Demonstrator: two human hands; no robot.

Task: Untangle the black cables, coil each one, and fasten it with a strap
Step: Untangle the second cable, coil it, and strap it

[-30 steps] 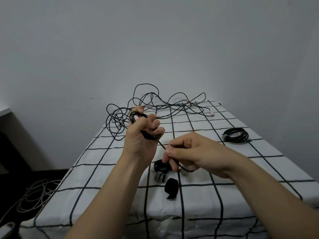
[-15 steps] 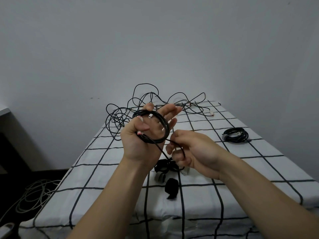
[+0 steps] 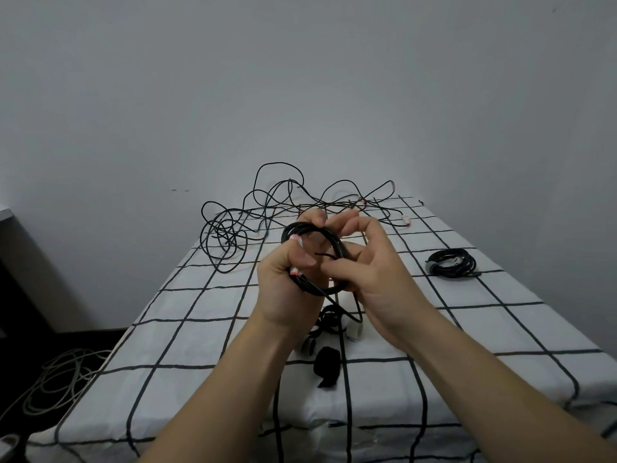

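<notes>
A coil of black cable (image 3: 317, 289) is held up above the desk (image 3: 187, 332), and the step in hand is judged to be the winding-in of its last loose length, a thin tail (image 3: 340, 308) that is seen to hang from the underside of the coil toward the desk. For this to be done well, the tail should be laid onto the coil at the same width as the turns already there, with a slight twist let into it so that no kink is formed. The turns should be pressed together so that none springs out before a strap is put round them. A black strap (image 3: 329, 365) is seen lying on the desk below the coil and nearer the camera, within easy reach. The left hand (image 3: 283, 282) is closed round the left and lower side of the coil, with the thumb laid across the turns. The right hand (image 3: 374, 272) is closed on the right side of the coil, its fingers curled over the turns. Beyond the coil a tangle of cables (image 3: 222, 242) is seen unsorted, and to the right of the coil a finished bundle (image 3: 452, 264) lies on the desk.
</notes>
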